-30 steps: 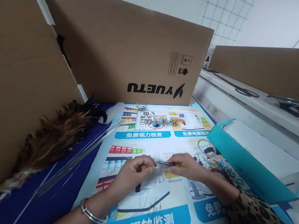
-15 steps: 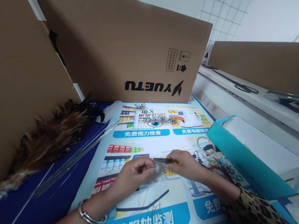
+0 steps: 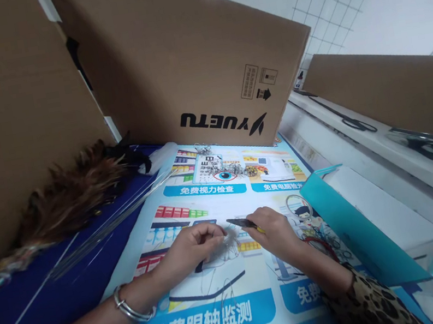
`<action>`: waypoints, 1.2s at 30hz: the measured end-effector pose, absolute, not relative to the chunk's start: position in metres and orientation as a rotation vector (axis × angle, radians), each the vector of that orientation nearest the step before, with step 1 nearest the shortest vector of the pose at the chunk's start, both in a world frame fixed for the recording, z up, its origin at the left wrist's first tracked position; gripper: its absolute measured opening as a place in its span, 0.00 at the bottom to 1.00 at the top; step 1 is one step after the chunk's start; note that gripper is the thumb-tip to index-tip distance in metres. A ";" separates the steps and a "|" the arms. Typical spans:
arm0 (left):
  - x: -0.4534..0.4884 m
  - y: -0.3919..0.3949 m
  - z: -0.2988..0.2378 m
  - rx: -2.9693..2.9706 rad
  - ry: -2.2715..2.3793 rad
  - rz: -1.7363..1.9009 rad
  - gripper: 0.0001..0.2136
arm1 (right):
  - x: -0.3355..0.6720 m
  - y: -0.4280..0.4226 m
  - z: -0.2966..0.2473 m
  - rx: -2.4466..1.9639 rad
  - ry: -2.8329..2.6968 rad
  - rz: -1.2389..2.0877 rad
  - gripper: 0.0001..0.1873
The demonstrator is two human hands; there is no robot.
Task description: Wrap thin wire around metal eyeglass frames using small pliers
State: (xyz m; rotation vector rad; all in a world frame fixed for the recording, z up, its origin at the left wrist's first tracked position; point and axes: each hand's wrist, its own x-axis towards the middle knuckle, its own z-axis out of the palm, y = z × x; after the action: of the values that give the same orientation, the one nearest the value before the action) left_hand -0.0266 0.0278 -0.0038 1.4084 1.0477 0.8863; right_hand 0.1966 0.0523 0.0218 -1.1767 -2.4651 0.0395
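Observation:
My right hand (image 3: 274, 231) is closed round pliers (image 3: 239, 223) with dark pointed jaws and a bit of yellow on the handle. The jaws point left toward my left hand (image 3: 197, 245), a small gap away from its fingertips. My left thumb and forefinger pinch a thin, shiny tangle of wire (image 3: 230, 237), too fine and blurred to make out fully. Loose thin wires (image 3: 221, 289) lie on the printed sheet (image 3: 257, 282) under and in front of my hands.
A teal open box (image 3: 374, 235) stands at right, beside rings and a red coil (image 3: 320, 244). Small wire heaps (image 3: 235, 168) lie farther back. Long straight wires (image 3: 114, 223) and brown feathers (image 3: 68, 195) are at left. Cardboard walls (image 3: 165, 54) rise behind.
The pliers have drawn slightly up and away from my left fingertips, leaving a gap. My left hand stays in nearly the same place, still pinching the wire.

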 end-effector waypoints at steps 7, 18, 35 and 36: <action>-0.026 0.028 -0.009 1.427 1.093 0.874 0.09 | 0.193 0.044 0.037 -1.181 -2.615 -0.159 0.08; -0.025 0.026 -0.004 1.417 1.094 0.879 0.08 | 0.192 0.041 0.040 -1.141 -2.642 -0.146 0.07; -0.027 0.026 -0.002 1.466 1.046 0.810 0.11 | 0.193 0.045 0.031 -1.166 -2.545 0.010 0.08; -0.027 0.027 -0.002 1.487 1.052 0.813 0.11 | 0.193 0.045 0.030 -1.169 -2.543 0.016 0.08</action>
State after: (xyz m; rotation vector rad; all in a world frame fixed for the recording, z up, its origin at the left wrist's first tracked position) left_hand -0.0272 0.0266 -0.0023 1.4869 1.0519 0.8130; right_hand 0.1934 0.0452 0.0301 -1.1688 -2.5432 0.0158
